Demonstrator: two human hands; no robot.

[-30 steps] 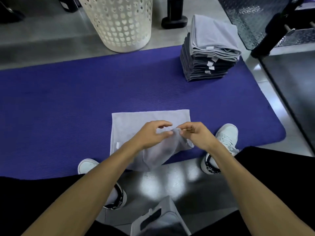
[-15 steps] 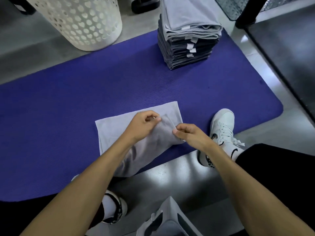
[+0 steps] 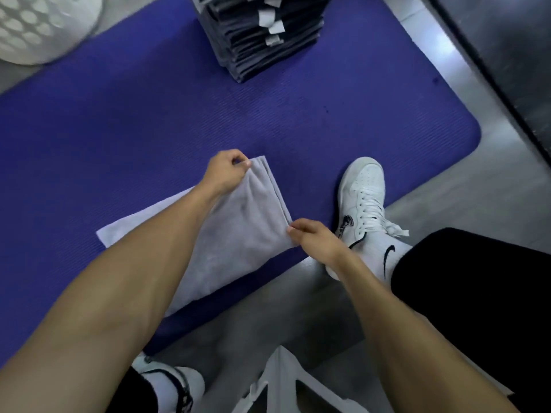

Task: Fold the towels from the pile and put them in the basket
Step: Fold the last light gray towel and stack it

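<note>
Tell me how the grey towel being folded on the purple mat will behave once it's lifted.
Probably floppy: the grey towel sags between the left hand and right hand pinching its corners. Likely light, since fingertip pinches hold it. Its fold may slip open unless supported.

No words read; a swoosh logo marks the white sock, tags perhaps blank.
</note>
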